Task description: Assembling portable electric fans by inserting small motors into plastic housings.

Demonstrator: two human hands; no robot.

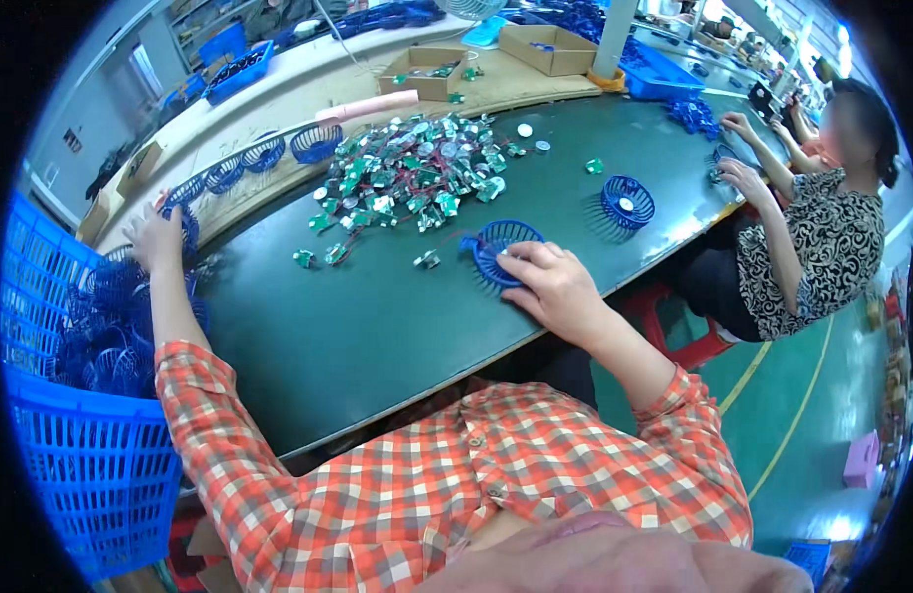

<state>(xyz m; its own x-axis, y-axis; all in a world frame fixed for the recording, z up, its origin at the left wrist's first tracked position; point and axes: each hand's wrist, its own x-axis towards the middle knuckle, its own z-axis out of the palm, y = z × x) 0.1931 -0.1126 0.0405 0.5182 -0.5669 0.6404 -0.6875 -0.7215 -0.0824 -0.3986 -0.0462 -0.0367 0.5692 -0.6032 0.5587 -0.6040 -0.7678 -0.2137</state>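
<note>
On the green work surface, my right hand point(555, 292) grips the near right side of a blue round plastic fan guard point(509, 235), its fingers over the rim. A small board with wires point(427, 259) lies left of this guard. At the far left, my left hand point(155, 239) is raised with its fingers apart, slightly blurred, beside a blue guard point(188, 229) at the end of a row; whether they touch is unclear. A large heap of small green-and-white circuit boards with wires point(417, 173) lies beyond my hands. Another guard point(629, 201) with a white disc inside stands to the right.
A blue plastic basket point(91, 405) full of blue guards stands left of the table. More guards point(264, 153) line a pale ledge. Cardboard boxes point(545, 49) sit at the back. A co-worker in a patterned top point(822, 247) works at the right, near a red stool point(674, 331).
</note>
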